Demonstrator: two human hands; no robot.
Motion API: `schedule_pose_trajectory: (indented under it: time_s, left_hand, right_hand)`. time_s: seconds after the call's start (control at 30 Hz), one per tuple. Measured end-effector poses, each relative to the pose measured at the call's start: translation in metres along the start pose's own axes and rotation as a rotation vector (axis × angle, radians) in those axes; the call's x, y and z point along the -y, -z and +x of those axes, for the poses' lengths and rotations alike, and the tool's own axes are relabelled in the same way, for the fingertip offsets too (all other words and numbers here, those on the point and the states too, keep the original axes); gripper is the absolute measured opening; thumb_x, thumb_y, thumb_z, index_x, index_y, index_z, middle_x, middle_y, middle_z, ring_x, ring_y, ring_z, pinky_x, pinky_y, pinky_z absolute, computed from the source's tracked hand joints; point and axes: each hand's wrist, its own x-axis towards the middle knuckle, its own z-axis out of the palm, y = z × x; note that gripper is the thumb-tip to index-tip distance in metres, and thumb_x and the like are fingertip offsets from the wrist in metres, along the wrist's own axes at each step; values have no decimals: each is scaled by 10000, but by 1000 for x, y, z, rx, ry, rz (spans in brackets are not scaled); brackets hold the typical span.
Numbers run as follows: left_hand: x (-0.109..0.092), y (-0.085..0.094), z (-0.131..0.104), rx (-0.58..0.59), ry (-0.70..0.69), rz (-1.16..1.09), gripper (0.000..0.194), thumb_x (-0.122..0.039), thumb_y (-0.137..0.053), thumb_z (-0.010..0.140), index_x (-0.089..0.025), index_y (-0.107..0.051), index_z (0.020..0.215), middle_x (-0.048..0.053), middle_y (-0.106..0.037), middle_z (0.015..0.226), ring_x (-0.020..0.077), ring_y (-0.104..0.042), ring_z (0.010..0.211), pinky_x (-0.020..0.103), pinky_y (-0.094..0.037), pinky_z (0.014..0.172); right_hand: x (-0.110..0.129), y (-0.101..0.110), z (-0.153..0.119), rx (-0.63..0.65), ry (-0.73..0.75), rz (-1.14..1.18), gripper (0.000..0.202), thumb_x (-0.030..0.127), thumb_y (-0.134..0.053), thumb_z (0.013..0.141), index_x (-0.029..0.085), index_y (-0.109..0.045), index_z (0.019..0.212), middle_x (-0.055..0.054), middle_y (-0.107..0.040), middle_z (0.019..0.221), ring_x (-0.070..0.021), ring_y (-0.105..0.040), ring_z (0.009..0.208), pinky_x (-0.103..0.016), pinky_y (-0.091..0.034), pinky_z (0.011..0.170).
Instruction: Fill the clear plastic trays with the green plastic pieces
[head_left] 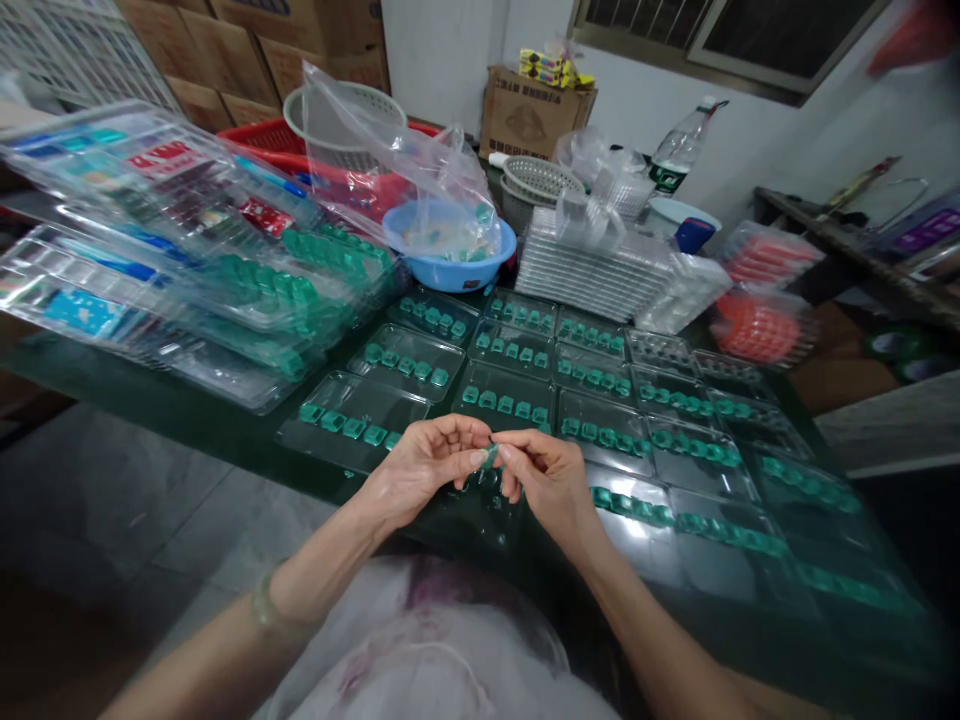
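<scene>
My left hand (pixel 431 462) and my right hand (pixel 547 475) meet at the near edge of the green table. Between their fingertips they pinch a small translucent green piece (pixel 490 457). Its exact kind does not show, as the fingers cover most of it. Beyond and beside the hands lie clear plastic trays (pixel 386 395), many with a row of green translucent pieces (pixel 506 405) in their molded pockets. A few tiny clear and green bits lie on the table beneath the hands.
Stacked blister packs (pixel 225 250) fill the left side. Behind the trays stand a blue basin (pixel 450 270) with a plastic bag, a pile of nested clear trays (pixel 592 265), a grey colander (pixel 544 175) and a water bottle (pixel 679 150). Bagged red items (pixel 765 325) sit at the right.
</scene>
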Motion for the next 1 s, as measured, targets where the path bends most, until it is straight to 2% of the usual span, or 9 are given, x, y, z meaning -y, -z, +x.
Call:
schedule_pose_trajectory:
  time_s: [0.17, 0.33, 0.37, 0.43, 0.5, 0.53, 0.67, 0.8, 1.0]
  left_hand:
    - [-3, 6, -6, -49, -14, 66, 168, -234, -688, 692, -141, -623, 817, 5, -577, 722, 73, -481, 564, 193, -390, 510]
    - [-6, 14, -8, -130, -27, -63, 162, -213, -674, 708, -134, -609, 833, 16, -612, 678, 79, -511, 529, 205, -407, 540]
    - [-7, 15, -8, -125, -31, -85, 162, -211, -671, 711, -132, -610, 839, 27, -625, 687, 87, -524, 541, 210, -414, 551]
    - [-8, 15, -8, -125, -40, -122, 160, -206, -671, 710, -132, -614, 841, 42, -641, 720, 98, -541, 567, 213, -421, 557]
    - [-8, 15, -7, -134, -53, -148, 154, -199, -677, 704, -137, -621, 834, 44, -647, 772, 89, -536, 564, 204, -416, 540]
    - [-7, 14, -6, -138, -58, -157, 149, -194, -679, 702, -139, -624, 829, 42, -648, 799, 80, -529, 556, 198, -410, 529]
    - [-5, 14, -5, -135, -59, -187, 134, -195, -677, 705, -145, -632, 821, 34, -650, 840, 62, -512, 526, 193, -400, 512]
    - [-3, 15, -4, -142, -62, -197, 146, -202, -685, 698, -145, -632, 821, 46, -662, 872, 68, -522, 529, 206, -412, 525]
    - [-1, 11, -4, -184, -127, -124, 117, -191, -673, 707, -153, -632, 810, 50, -662, 911, 78, -539, 579, 200, -425, 542]
  right_hand:
    - [1, 1, 1, -177, 259, -535, 214, 193, -417, 843, 185, -621, 905, -29, -612, 745, -130, -554, 620, -267, -440, 607]
    - [4, -3, -4, 22, 384, -920, 256, 90, -438, 785, 195, -630, 919, -87, -567, 1099, -229, -483, 1004, -355, -386, 791]
    - [4, -6, -5, 34, 390, -964, 203, 123, -468, 791, 198, -636, 878, -88, -562, 1102, -241, -463, 1015, -370, -368, 794]
    - [4, -11, -7, 23, 356, -1012, 140, 228, -505, 814, 192, -627, 755, -84, -605, 904, -230, -481, 895, -368, -351, 739]
    - [4, -14, -8, 37, 316, -1015, 198, 247, -483, 836, 189, -603, 690, -53, -585, 698, -200, -479, 757, -345, -338, 682]
    - [3, -15, -9, 65, 314, -1002, 193, 205, -461, 839, 191, -606, 713, -46, -583, 686, -192, -477, 740, -336, -334, 672]
    - [2, -16, -10, 106, 339, -872, 268, 52, -410, 790, 209, -608, 879, -39, -610, 896, -181, -495, 848, -312, -339, 719]
    - [1, -15, -10, 44, 234, -773, 187, 141, -425, 828, 211, -599, 823, -11, -606, 737, -159, -521, 727, -299, -350, 696]
    - [7, -19, -7, -61, 213, -366, 225, 117, -404, 812, 188, -598, 902, -32, -579, 843, -138, -534, 778, -252, -407, 691]
